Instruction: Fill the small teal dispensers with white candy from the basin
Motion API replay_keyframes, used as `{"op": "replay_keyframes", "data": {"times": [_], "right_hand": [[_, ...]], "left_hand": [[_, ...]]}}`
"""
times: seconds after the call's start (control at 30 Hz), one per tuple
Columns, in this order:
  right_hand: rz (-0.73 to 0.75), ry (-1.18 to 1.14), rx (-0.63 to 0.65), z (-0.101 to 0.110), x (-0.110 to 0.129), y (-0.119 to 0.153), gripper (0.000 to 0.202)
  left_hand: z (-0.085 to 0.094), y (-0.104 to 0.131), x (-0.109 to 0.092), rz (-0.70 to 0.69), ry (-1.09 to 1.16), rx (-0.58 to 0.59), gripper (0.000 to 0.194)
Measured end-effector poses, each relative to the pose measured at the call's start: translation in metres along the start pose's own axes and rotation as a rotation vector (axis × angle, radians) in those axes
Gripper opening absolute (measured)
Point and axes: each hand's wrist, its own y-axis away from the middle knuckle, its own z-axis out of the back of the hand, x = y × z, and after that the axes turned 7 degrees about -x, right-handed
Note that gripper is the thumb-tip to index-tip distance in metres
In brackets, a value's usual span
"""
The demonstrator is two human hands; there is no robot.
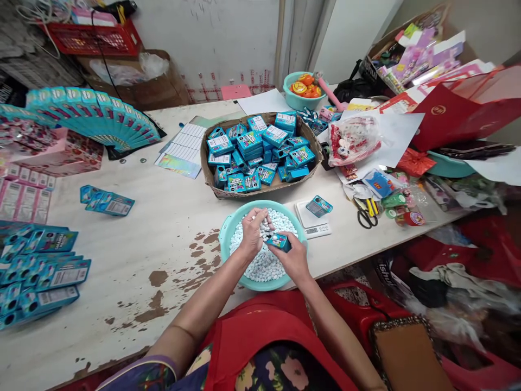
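Note:
A round turquoise basin [223, 234] on the table holds a heap of small white pellets [264, 266]. Above its middle, my left hand [253, 231] has its fingers curled round some of the white pellets. My right hand [295, 258] grips a small blue printed box [279, 242] by its sides, close to the left hand's fingers. Right of the basin, a white digital scale [318, 231] carries another blue box [319, 206]. Behind the basin stands a cardboard tray [264, 191] piled with blue boxes [249, 142].
At the left are stacked blue boxes [61, 271], a short row of boxes [108, 202] and a fanned row [101, 111]. Label sheets [185, 141] lie left of the tray. Black scissors [367, 218], bagged toys [354, 141] and a red bag [451, 111] are at the right.

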Motion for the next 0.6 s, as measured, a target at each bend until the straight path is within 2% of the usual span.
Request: {"op": "replay_keyframes", "data": {"times": [0.3,0.6], "right_hand": [[-0.075,-0.092,-0.008,0.0006,0.005,-0.0067,0.034],[-0.097,-0.127,-0.023,-0.0006,0.0052,-0.0089,0.032]], "left_hand": [[-0.0024,0.0005,-0.0038,-0.017,-0.063,0.043,0.028],[-0.006,0.0015,-0.0028,-0.078,-0.047,-0.004,0.024]]}}
